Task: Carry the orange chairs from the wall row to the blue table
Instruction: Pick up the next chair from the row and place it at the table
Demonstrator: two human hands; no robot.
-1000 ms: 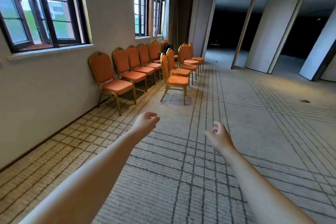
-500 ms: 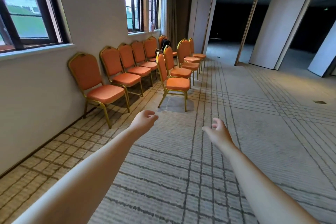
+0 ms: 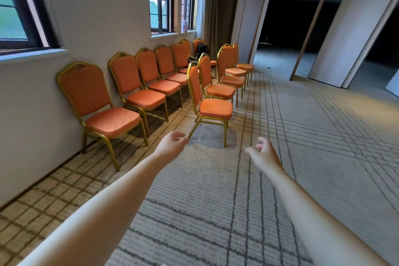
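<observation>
Your left hand (image 3: 172, 144) and right hand (image 3: 263, 154) reach forward over the carpet (image 3: 280, 157), both empty, fingers loosely curled and parted, touching nothing. The orange chairs stand ahead of you and apart from both hands: the wall row (image 3: 149, 84) runs along the wall (image 3: 97, 17) to your left under the windows, its nearest chair (image 3: 101, 108) just left of your left hand. A second line stands out on the carpet, and its nearest chair (image 3: 210, 103) sits straight ahead, just beyond and between your hands.
</observation>
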